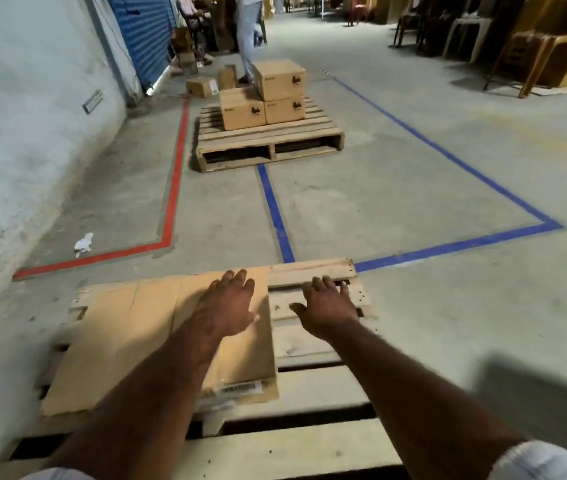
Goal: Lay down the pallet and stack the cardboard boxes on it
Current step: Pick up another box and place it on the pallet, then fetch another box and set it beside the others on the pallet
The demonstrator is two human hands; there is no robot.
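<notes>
Right now both hands reach out over the near pallet [309,382], which lies flat on the concrete floor [413,188] at 6 o'clock. The left hand [228,308] hovers over or rests on a flattened cardboard sheet [129,334] covering the pallet's left half; the right hand [327,311] is over the bare slats near the far edge. The fingers of both are spread wide and hold nothing; whether they press down, I cannot tell.

The pallet is rough, pale wood, with stiff slats, dark gaps between them and nail heads along the far board. It looks heavy and rigid, with splinter risk; I judge the safest hold is on an edge board or through a gap, not on the sheet, which is thin, creased, smooth and likely to slide.

At 12 o'clock, well apart, a second pallet [268,140] carries three boxes [263,95], two side by side and one on top. More boxes [200,86] sit on the floor behind it, near a standing person [249,32]. They are square-cornered brown cardboard, plainly taped, probably light enough for two hands under the bottom edges. Red tape [174,188] and blue tape [277,216] mark the floor.
</notes>
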